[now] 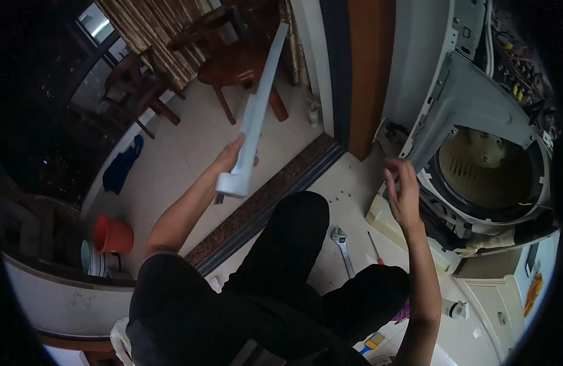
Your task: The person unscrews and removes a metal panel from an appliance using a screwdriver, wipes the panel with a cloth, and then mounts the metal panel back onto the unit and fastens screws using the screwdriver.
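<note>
My left hand (232, 151) is wrapped round a long, pale blue-grey plastic panel (255, 122) with a thick end nearest me, held up over the doorway. My right hand (404, 189) is raised beside the opened washing machine (443, 116), its fingers apart and nothing seen in them. The machine's casing is off, so a grey metal plate, the round tub opening (476, 174) and wiring show. Whether my right fingertips touch the machine, I cannot tell.
On the floor lie an adjustable wrench (342, 247), a red-handled screwdriver (375, 247), several small screws (341, 196) and a paintbrush (373, 343). A dark door sill (281, 186) crosses on the left. Beyond it stand wooden chairs (235, 64) and a red bucket (115, 235).
</note>
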The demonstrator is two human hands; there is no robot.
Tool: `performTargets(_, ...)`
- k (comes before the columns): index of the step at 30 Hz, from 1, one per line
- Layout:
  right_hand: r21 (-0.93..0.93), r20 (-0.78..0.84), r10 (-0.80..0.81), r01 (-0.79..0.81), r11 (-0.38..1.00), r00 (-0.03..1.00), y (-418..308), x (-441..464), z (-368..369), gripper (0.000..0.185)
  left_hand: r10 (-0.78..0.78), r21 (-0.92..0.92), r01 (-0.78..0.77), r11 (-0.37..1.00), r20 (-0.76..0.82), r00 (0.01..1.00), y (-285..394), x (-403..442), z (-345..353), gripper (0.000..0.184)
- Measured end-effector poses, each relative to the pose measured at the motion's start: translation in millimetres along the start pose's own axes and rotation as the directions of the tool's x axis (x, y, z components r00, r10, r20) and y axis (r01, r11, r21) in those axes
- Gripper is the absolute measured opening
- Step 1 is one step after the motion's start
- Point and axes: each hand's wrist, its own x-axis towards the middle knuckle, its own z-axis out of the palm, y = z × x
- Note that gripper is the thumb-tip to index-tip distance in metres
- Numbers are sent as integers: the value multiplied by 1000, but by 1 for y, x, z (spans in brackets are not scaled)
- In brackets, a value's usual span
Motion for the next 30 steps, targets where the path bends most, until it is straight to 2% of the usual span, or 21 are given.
performTargets(3,187,-19,63,-59,981,998,-20,27,13,24,90,-344,5,939,258,962,11,-42,53,92)
performTargets(4,283,-3,101,-96,954,995,-26,34,17,27,40,-481,190,856,427,903,8,-45,54,93)
performTargets(5,281,-17,103,-94,955,995,-30,38,24,27,39,-529,294,796,530,847,2,-49,59,92)
performTargets(7,489,23,236,-217,845,971,-34,47,36,38,53,-539,420,730,658,751,-10,-53,68,92)
performTargets(10,437,-109,193,-127,890,975,-48,65,30,49,52,-491,543,682,773,633,-28,-56,72,92)
performTargets(14,459,-236,124,-2,888,964,-42,93,35,55,51,-424,627,654,851,523,-49,-56,69,91)
performTargets(17,538,-229,83,55,841,970,-28,102,44,59,37,-374,659,652,884,466,-61,-58,67,91)
performTargets(19,798,-22,25,3,603,999,-20,95,34,58,27,-334,686,646,908,417,-68,-56,70,92)
performTargets(22,808,1,-24,14,589,1000,-3,78,18,53,-21,-283,690,666,918,397,-69,-53,78,93)
performTargets(23,801,-4,-14,11,599,1000,-4,72,11,53,-45,-260,687,678,919,392,-68,-53,81,94)
performTargets(25,807,99,214,-204,553,972,-7,53,-7,47,-109,-199,682,704,918,381,-67,-53,87,95)
performTargets(27,815,-62,282,-114,568,957,2,30,-9,42,-248,-55,688,724,909,334,-66,-47,97,95)
performTargets(29,814,-141,281,-51,579,949,10,-6,-27,43,-423,170,671,722,875,235,-62,-36,116,96)
performTargets(30,832,-146,340,-71,550,929,14,-26,-37,44,-513,296,647,703,840,173,-61,-28,128,97)
